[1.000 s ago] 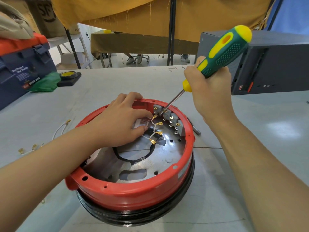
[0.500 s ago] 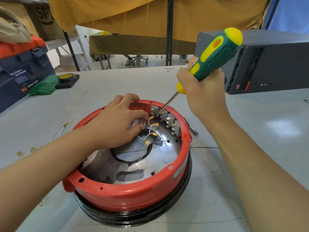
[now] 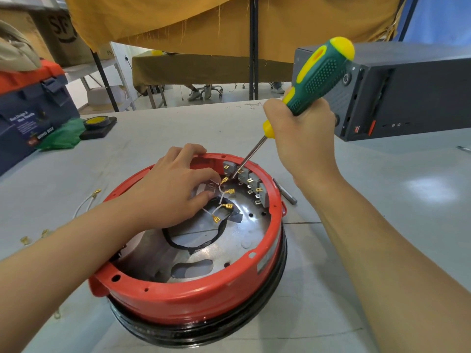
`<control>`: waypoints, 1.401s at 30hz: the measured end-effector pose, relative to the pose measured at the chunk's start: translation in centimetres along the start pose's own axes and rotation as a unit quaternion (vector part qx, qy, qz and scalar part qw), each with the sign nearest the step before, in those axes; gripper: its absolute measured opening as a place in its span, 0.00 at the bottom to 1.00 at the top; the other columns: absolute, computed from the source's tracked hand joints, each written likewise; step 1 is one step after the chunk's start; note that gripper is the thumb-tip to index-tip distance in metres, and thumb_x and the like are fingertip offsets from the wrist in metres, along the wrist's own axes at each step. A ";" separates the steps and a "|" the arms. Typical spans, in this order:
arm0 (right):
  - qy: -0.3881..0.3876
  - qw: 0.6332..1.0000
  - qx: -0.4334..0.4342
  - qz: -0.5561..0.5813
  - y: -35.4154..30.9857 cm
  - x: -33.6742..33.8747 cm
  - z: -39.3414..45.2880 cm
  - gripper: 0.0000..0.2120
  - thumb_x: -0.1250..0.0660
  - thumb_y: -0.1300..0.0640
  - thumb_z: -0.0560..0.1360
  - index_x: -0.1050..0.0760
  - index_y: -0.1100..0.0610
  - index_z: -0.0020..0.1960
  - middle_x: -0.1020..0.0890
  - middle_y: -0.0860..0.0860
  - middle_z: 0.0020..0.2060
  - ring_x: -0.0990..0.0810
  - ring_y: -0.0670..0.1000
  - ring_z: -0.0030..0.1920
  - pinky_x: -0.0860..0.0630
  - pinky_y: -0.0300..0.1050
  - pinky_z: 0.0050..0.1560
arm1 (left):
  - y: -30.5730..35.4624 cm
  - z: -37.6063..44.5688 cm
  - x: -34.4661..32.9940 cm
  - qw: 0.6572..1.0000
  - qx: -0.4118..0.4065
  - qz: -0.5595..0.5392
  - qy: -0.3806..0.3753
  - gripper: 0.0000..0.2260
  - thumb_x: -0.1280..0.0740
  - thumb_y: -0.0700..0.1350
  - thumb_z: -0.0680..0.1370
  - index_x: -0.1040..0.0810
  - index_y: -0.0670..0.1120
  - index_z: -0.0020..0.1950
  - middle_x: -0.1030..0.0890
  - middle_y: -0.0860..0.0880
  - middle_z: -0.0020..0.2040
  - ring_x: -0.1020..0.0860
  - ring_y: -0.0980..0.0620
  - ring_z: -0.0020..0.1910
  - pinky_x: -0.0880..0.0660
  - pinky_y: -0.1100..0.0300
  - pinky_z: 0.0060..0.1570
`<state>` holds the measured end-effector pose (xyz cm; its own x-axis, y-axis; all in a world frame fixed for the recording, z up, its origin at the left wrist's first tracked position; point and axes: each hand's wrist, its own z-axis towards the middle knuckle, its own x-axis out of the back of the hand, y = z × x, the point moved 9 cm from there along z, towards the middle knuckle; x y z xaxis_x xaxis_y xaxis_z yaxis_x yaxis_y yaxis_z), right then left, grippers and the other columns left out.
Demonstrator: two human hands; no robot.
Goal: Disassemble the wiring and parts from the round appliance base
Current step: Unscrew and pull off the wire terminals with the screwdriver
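Holding the screwdriver (image 3: 321, 77) tight in my right hand (image 3: 303, 143), I poke its tip at a clip (image 3: 224, 180) beside my left hand's (image 3: 170, 189) pinching fingers (image 3: 204, 171) inside the base (image 3: 193, 296). It could slip and jab them.

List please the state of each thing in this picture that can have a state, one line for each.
Red appliance base: open on top, resting on the table.
Screwdriver: gripped, tilted, tip down at the terminal blocks.
Terminal blocks: mounted on the inner rim.
White wires: loose ends with brass connectors, unplugged.
Left hand: pinches a white wire.
Right hand: grips the screwdriver.
Toolbox: closed.
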<state>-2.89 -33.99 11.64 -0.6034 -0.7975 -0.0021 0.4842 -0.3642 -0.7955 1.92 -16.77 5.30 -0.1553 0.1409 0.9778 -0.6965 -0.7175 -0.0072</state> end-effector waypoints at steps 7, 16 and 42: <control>-0.027 0.996 0.077 -0.033 -2.1 -1.5 -0.9 0.14 0.36 0.57 0.66 0.36 0.57 0.25 0.29 0.58 0.21 0.27 0.58 0.27 0.30 0.50 0.28 | -0.1 -0.2 0.2 1.000 -0.004 -0.012 0.005 0.11 0.37 0.54 0.77 0.24 0.58 0.59 0.40 0.49 0.71 0.39 0.47 0.67 0.37 0.51 0.67; -0.016 0.996 0.012 0.090 -0.7 0.1 -0.2 0.17 0.37 0.59 0.66 0.35 0.48 0.20 0.33 0.41 0.17 0.33 0.42 0.23 0.31 0.40 0.29 | -0.3 0.0 0.6 0.998 0.014 -0.061 0.019 0.08 0.35 0.47 0.77 0.21 0.56 0.53 0.37 0.50 0.70 0.37 0.49 0.67 0.36 0.51 0.66; 0.031 0.986 -0.011 0.162 1.0 0.7 -0.4 0.14 0.34 0.41 0.70 0.31 0.48 0.34 0.24 0.42 0.26 0.27 0.40 0.28 0.31 0.29 0.32 | -2.1 -2.1 6.9 0.975 -0.019 -0.150 0.165 0.04 0.29 0.42 0.73 0.15 0.48 0.45 0.20 0.52 0.43 0.24 0.55 0.44 0.29 0.63 0.47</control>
<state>-3.11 -34.75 10.56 -0.4565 -0.8393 -0.2952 0.6449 -0.0836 -0.7597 0.80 -12.85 11.61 -0.1542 0.5569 0.8162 -0.7699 -0.5855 0.2540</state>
